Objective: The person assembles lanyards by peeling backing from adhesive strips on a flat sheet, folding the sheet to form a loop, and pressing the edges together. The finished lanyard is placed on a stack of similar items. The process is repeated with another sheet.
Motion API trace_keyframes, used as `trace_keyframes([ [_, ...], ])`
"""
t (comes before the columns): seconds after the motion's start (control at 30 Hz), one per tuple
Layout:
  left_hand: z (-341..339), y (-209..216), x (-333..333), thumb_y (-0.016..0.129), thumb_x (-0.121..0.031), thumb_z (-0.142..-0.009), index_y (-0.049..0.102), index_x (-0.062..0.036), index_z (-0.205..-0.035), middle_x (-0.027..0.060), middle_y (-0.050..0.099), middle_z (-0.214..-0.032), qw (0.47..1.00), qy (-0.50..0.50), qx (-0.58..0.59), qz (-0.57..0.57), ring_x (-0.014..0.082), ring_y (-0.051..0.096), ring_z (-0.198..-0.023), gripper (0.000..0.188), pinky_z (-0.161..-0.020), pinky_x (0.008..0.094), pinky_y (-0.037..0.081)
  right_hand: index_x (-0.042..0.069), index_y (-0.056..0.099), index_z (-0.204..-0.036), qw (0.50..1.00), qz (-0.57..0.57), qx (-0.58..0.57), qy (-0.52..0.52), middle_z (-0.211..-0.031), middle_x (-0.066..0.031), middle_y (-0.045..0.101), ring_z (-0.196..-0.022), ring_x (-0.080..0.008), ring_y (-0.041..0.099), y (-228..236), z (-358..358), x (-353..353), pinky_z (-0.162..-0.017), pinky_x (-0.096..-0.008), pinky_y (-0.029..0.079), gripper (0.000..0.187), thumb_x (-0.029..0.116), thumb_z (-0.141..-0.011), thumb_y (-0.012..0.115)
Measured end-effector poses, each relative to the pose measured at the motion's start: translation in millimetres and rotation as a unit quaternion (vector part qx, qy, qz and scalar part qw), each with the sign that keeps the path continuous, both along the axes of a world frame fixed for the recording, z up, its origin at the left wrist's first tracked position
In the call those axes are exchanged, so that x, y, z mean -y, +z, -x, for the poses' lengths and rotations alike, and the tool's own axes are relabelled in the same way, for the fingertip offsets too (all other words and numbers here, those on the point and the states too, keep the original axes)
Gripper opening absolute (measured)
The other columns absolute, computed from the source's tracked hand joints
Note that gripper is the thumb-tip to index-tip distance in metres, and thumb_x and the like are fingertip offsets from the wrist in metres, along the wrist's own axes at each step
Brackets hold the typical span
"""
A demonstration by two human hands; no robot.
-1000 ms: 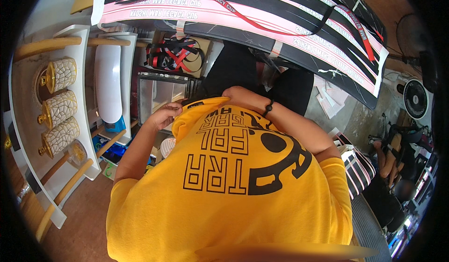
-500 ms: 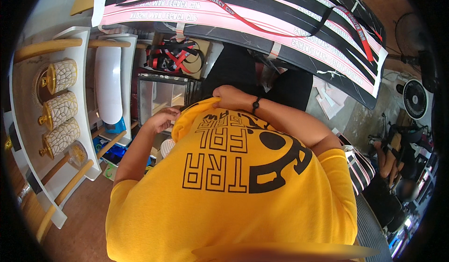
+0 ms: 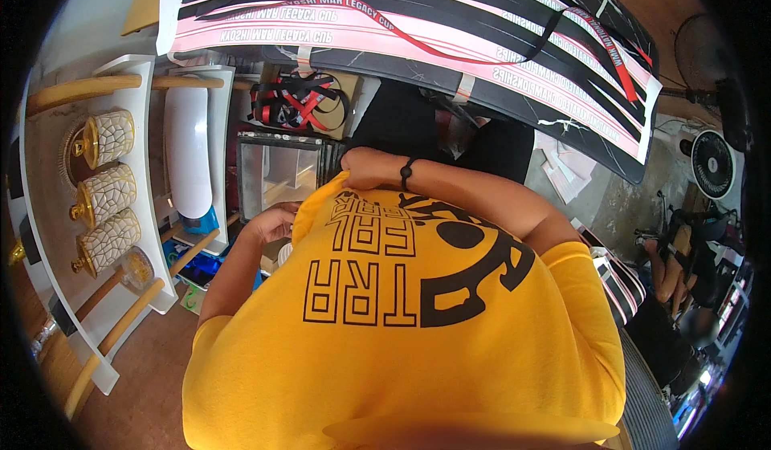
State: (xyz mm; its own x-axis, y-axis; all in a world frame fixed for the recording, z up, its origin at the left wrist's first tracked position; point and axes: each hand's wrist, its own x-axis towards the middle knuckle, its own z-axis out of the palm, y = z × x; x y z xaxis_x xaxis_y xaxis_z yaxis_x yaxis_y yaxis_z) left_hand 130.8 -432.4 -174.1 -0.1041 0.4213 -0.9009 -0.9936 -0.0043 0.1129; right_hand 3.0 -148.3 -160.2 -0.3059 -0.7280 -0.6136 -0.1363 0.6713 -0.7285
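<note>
My right hand (image 3: 365, 167) is closed on the front of my yellow T-shirt (image 3: 385, 370) near its hem, bunching the cloth up and to the left. A black bracelet (image 3: 406, 174) circles that wrist. My left hand (image 3: 276, 222) is at the shirt's left edge, its fingers curled and partly covered by the cloth. What they hold, if anything, is hidden. Black print covers the shirt's front. Beyond my hands is the dark cloth over my legs (image 3: 393, 121).
Ahead stands a black table (image 3: 594, 141) bearing pink printed sheets and black and red straps. More straps (image 3: 297, 101) lie beside a glass-fronted box (image 3: 281, 173). White shelves (image 3: 152, 233) with patterned jars (image 3: 108, 189) stand left. A fan (image 3: 712, 163) and a person (image 3: 671, 261) are at right.
My right hand has moved left, drawing the bunched shirt front with it. My left hand has shifted slightly down and toward me, its fingertips now more covered by cloth.
</note>
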Motion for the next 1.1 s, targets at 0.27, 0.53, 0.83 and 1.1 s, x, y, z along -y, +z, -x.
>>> trace_keyframes([
  [0.27,22.8,-31.1,-11.8,0.066,-0.004,-0.081,0.056,-0.0091,-0.090,-0.0025,0.064,-0.096,0.980,-0.002,-0.197,0.027,0.0112,0.056,-0.085,0.013,-0.078,0.0205,0.040,-0.002,0.067,-0.089,0.986,0.028,0.150,-0.065,-0.083,-0.0133,0.066,-0.080,-0.0192,0.064,0.7,8.3,-68.4,-0.066,-0.0323,0.048,0.036,0.034,-0.089,0.068],
  [0.53,31.7,-2.2,-11.5,0.058,-0.010,-0.094,0.057,-0.0055,-0.101,0.0063,0.067,-0.101,0.964,0.239,-0.086,-0.081,0.0182,0.066,-0.092,0.008,-0.082,0.0293,0.052,-0.002,0.063,-0.083,0.934,0.149,0.215,-0.243,-0.069,-0.0068,0.061,-0.066,-0.0138,0.059,-43.7,-7.7,-84.4,-0.060,-0.0304,0.047,0.036,0.031,-0.097,0.058],
  [0.83,-8.5,27.6,-39.1,0.056,-0.021,-0.098,0.056,-0.0031,-0.119,0.0092,0.067,-0.111,0.960,-0.039,-0.095,0.262,0.0195,0.068,-0.097,0.027,-0.080,0.0308,0.056,-0.003,0.065,-0.088,0.989,0.067,-0.069,-0.111,-0.089,-0.0246,0.067,-0.088,-0.0417,0.064,-43.5,-10.8,-36.7,-0.077,-0.0494,0.049,0.029,0.026,-0.087,0.058],
  [1.1,24.9,1.1,-38.1,0.056,-0.022,-0.098,0.056,-0.0033,-0.120,0.0100,0.067,-0.111,0.921,-0.114,-0.188,0.320,0.0199,0.067,-0.097,0.029,-0.081,0.0313,0.055,0.002,0.065,-0.091,0.986,0.139,-0.094,-0.002,-0.082,-0.0203,0.066,-0.080,-0.0375,0.064,-67.0,-2.8,-22.2,-0.069,-0.0476,0.047,0.030,0.032,-0.085,0.066],
])
